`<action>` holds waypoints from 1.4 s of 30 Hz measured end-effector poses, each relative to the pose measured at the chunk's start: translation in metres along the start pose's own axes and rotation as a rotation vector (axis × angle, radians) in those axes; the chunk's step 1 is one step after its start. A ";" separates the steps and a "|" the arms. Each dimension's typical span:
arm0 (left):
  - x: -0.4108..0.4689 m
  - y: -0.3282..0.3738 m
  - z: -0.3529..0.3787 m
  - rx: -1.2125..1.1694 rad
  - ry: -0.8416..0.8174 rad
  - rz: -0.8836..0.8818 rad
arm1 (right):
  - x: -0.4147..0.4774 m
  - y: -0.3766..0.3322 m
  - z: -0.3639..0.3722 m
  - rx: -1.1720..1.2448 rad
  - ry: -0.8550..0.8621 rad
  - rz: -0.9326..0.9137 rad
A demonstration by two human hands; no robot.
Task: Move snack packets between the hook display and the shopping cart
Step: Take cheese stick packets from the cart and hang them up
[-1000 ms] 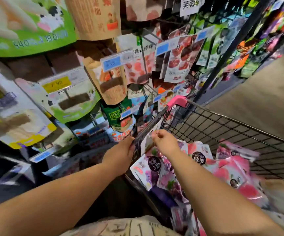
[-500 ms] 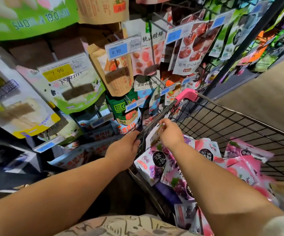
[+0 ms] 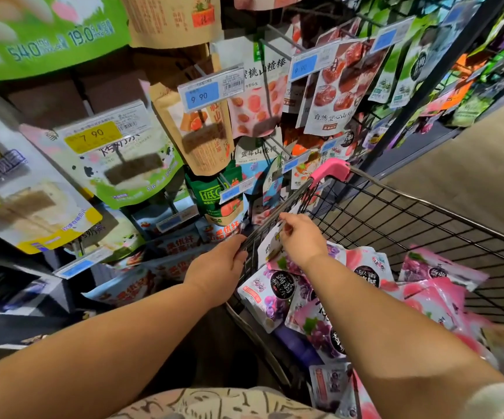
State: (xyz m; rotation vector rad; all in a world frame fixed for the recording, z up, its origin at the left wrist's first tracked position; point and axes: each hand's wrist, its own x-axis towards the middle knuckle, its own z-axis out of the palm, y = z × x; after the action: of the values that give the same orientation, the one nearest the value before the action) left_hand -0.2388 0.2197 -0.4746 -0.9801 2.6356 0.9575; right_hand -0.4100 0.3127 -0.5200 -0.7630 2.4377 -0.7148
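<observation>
Snack packets [image 3: 277, 293] lie in the shopping cart [image 3: 426, 219], right of the hook display [image 3: 208, 95]

Count: 1 shopping cart [image 3: 330, 169], 2 hands, i.e. left hand [image 3: 217, 267] & right hand [image 3: 302, 237], 1 white pkt [image 3: 270, 244], 1 yellow price tag [image 3: 93, 136], min. 6 blue price tags [image 3: 203, 95], min. 3 purple grape pkts [image 3: 274, 293], min. 2 pink peach pkts [image 3: 368, 269].

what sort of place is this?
Most likely a supermarket or snack shop aisle. Snack packets hang in rows behind price tags reading 9.90 and 7.90, and a wire shopping cart holds pink and purple packets.
</observation>
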 end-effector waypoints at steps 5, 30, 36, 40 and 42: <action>0.002 0.001 0.000 -0.008 -0.008 -0.009 | 0.006 0.001 0.001 0.015 0.101 -0.013; 0.011 -0.001 0.002 -0.001 -0.006 0.000 | 0.012 0.014 0.001 -0.423 0.058 -0.194; 0.012 -0.001 0.002 -0.006 -0.002 0.002 | 0.014 0.019 -0.004 -0.527 0.020 -0.186; 0.011 -0.001 0.001 -0.009 -0.007 -0.006 | 0.010 0.021 -0.013 -0.564 -0.043 -0.258; 0.010 -0.001 0.002 -0.011 -0.012 -0.013 | 0.007 0.025 -0.013 -0.477 -0.081 -0.235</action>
State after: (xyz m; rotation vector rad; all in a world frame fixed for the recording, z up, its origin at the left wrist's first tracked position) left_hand -0.2459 0.2151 -0.4798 -0.9891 2.6139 0.9727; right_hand -0.4320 0.3301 -0.5269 -1.2483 2.4940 -0.1667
